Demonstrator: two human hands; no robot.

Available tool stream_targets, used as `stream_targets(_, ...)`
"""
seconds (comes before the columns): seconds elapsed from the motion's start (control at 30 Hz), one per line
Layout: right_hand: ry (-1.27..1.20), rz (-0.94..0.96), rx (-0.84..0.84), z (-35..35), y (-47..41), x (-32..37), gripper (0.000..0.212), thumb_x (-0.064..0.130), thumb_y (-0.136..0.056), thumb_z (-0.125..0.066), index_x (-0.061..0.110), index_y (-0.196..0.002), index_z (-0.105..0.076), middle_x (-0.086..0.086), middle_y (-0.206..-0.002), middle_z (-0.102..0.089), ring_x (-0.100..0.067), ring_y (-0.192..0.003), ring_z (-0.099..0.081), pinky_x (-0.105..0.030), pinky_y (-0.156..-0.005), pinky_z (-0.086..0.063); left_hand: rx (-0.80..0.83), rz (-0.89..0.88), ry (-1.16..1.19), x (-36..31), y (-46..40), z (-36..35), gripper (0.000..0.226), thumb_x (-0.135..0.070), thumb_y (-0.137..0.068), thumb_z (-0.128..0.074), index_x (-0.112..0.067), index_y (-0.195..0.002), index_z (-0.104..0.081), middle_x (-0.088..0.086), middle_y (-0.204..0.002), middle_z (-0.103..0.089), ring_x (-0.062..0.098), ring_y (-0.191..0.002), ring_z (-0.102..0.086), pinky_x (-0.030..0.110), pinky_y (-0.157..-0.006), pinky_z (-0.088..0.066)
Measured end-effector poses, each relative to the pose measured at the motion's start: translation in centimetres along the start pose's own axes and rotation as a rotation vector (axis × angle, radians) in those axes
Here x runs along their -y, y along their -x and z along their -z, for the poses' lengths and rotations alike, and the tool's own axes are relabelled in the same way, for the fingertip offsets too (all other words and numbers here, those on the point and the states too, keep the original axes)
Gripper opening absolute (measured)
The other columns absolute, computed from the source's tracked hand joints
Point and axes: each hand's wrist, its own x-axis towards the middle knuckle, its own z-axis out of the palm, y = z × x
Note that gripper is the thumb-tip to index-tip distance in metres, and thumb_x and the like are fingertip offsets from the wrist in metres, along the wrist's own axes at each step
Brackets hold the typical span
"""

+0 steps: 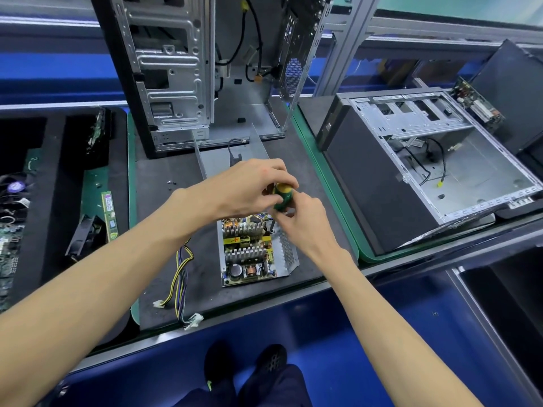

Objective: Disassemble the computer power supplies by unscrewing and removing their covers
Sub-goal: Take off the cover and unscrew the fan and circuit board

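Nearest us, our left hand (249, 186) and right hand (302, 218) each close their grip on the green-and-yellow screwdriver (282, 198), held upright over the opened power supply (252, 251) on the dark surface (164, 201). Its removed cover (217, 160) lies just behind, before an upright computer case (176, 77).

Power supply (252, 251) lies centre frame on the tabletop (164, 183); cover (223, 154) above it, cables (180, 277) left, cases (411, 160) upper right.

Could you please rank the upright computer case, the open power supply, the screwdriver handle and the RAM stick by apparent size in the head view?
1. upright computer case
2. open power supply
3. RAM stick
4. screwdriver handle, partly hidden by hands, so unsure against the stick.
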Motion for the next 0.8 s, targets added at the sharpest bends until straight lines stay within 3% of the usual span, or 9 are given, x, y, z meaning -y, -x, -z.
stream_targets(0.27,-0.009,0.005,0.002,0.04,-0.07,-0.25,0.014,0.027,-0.095,-0.071,0.017,-0.100,-0.064,-0.008,-0.093,-0.072,-0.024,-0.083,-0.068,-0.040,-0.074,-0.056,0.000,-0.003,0.009,0.04,-0.23,-0.19,0.033,-0.014,-0.093,-0.066,-0.020,-0.125,-0.068,-0.001,-0.116,-0.063,0.019,-0.100,-0.062,0.042,-0.090,-0.049)
stream_targets(0.6,-0.038,0.009,-0.004,-0.23,0.01,-0.82,0.021,0.027,-0.094,-0.073,0.027,-0.089,-0.053,-0.007,-0.090,-0.071,-0.023,-0.080,-0.064,-0.028,-0.065,-0.039,-0.008,-0.032,-0.006,0.19,-0.41,-0.38,0.032,-0.015,-0.092,-0.066,-0.021,-0.123,-0.068,-0.002,-0.114,-0.064,0.017,-0.097,-0.062,0.042,-0.088,-0.051)
stream_targets(0.8,-0.062,0.012,-0.005,-0.22,-0.06,-0.88,0.020,0.026,-0.093,-0.073,0.028,-0.089,-0.053,-0.007,-0.090,-0.070,-0.022,-0.080,-0.064,-0.032,-0.067,-0.046,-0.016,-0.036,-0.028,0.19,-0.66,-0.40,0.030,-0.016,-0.091,-0.067,-0.020,-0.121,-0.069,-0.003,-0.111,-0.063,0.016,-0.093,-0.060,0.041,-0.087,-0.050)
